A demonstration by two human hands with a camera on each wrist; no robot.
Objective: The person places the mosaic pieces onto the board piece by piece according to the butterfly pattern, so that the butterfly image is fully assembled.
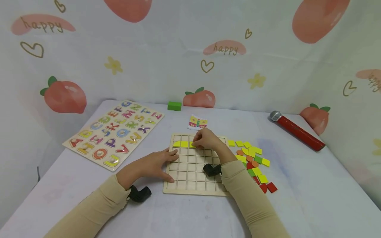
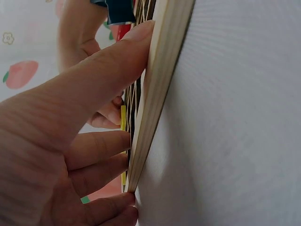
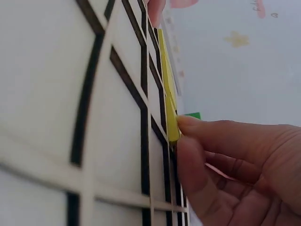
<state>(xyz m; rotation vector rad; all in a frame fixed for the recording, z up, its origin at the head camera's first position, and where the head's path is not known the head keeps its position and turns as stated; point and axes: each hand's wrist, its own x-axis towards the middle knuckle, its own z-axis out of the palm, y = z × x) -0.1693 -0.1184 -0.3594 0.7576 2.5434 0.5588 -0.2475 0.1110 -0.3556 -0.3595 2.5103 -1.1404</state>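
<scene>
A wooden grid board (image 1: pixel 182 176) lies on the table in the head view. My left hand (image 1: pixel 154 164) rests along its left edge, thumb near the front and fingertips farther back. In the left wrist view the thumb (image 2: pixel 117 59) touches the board's rim. Over the board's second row from the back, my right hand (image 1: pixel 207 140) pinches a yellow square tile (image 3: pixel 172 123) between thumb and index finger, low at the grid. To its left in that row sit a yellow tile with a slanted side (image 1: pixel 177 144) and a yellow square (image 1: pixel 184 144).
Loose yellow, green, orange and red tiles (image 1: pixel 263 178) are scattered right of the board. Behind it lies a small pattern card (image 1: pixel 197 122). An alphabet puzzle board (image 1: pixel 98 140) is at the left, a green block (image 1: pixel 174 106) at the back, and a red microphone (image 1: pixel 300 133) at the right.
</scene>
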